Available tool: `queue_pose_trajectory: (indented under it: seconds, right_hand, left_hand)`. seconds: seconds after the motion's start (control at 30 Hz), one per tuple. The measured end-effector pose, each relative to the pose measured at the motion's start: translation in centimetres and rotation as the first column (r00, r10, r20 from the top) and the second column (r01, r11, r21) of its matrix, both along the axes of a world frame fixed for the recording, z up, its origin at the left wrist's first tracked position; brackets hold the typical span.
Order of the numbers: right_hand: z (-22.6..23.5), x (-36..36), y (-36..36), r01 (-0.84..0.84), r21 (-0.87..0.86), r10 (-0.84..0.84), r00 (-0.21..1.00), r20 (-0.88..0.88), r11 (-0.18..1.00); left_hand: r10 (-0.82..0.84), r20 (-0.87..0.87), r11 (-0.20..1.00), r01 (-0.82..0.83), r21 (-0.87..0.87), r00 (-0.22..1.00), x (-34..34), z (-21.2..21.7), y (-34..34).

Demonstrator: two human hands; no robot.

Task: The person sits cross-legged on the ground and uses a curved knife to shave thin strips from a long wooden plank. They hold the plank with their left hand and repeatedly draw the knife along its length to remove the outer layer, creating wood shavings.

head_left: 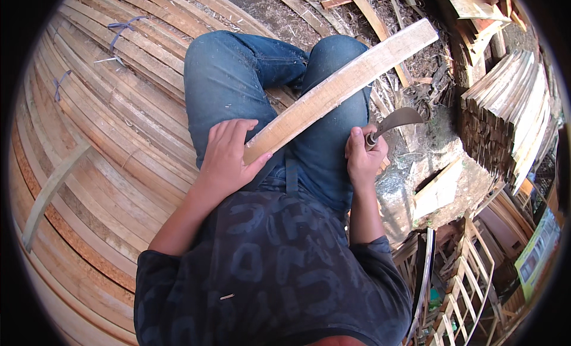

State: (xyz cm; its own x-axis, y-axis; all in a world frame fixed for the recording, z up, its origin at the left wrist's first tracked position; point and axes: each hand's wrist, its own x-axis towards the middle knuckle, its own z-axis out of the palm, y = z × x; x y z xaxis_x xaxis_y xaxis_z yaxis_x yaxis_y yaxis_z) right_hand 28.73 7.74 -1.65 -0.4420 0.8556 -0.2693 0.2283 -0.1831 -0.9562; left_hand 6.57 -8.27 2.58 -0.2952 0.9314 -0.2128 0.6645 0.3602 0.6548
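A pale, rough-sawn wooden plank [345,84] slants across my lap, from between my thighs to beyond my right knee. My left hand [229,149] grips its near end, with the thumb on one side and the fingers on the other. By my right thigh, my right hand [364,158] is closed around the handle of a curved knife [399,118]. The dark, hooked blade points to the right, apart from the plank. Most of the handle is hidden in my fist.
Long wooden strips [113,149] lie side by side on the left, some tied with bluish cords [125,26]. A stack of cut boards [505,108] stands at the right. Loose strips and shavings litter the ground ahead. A wooden lattice frame [464,286] is at the lower right.
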Motion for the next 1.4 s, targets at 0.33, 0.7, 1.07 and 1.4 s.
queue_pose_trajectory:
  seconds: [0.33, 0.7, 1.07, 1.4]
  right_hand:
    - [-0.3, -1.2, 0.1, 0.141, -0.005, -0.135, 0.933, -0.335, 0.990]
    - [1.1, 2.8, 1.2, -0.210, 0.567, -0.006, 0.935, 0.355, 0.796]
    - [2.3, 3.8, 3.9, -0.376, 0.432, 0.126, 0.853, 0.506, 0.820]
    - [3.3, 16.9, 15.1, 0.130, 0.709, -0.567, 0.707, 0.424, 0.693]
  left_hand:
    - [0.042, 0.126, 0.992, -0.026, -0.125, 0.991, -0.2, 0.3, 2.7]
    - [-0.066, -0.057, 0.998, 0.067, 0.018, 0.996, 1.5, -2.9, 1.4]
    - [-0.063, -0.117, 0.997, 0.067, 0.028, 0.991, 1.9, -4.2, 1.1]
    - [-0.057, -0.126, 0.998, 0.062, 0.034, 0.990, 2.0, -4.3, 0.7]
